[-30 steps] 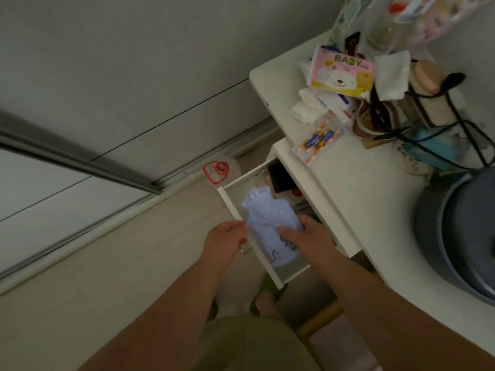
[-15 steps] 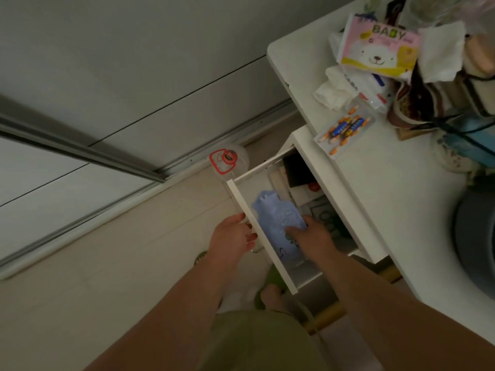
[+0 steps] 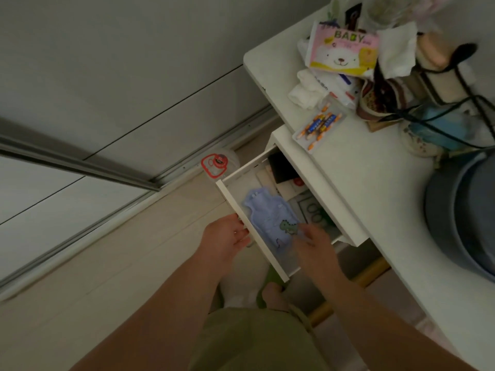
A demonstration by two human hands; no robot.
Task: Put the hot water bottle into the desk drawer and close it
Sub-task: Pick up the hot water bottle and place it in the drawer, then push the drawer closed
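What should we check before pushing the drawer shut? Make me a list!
1. Hot water bottle lies flat inside the drawer: ok.
2. Nothing sticks up over the drawer's rim: ok, as far as the view shows.
3. Right hand out of the drawer: not ok, its fingers are over the bottle's near end.
4. Left hand on the drawer front, ready to push: ok.
5. Fingers clear of the gap under the desk: not ok while the right hand is inside.
6. Things deeper in the drawer sit low enough: cannot tell.

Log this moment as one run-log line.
hot water bottle: lying in open drawer | left hand: on drawer front | right hand: over bottle, grip unclear | drawer: not closed
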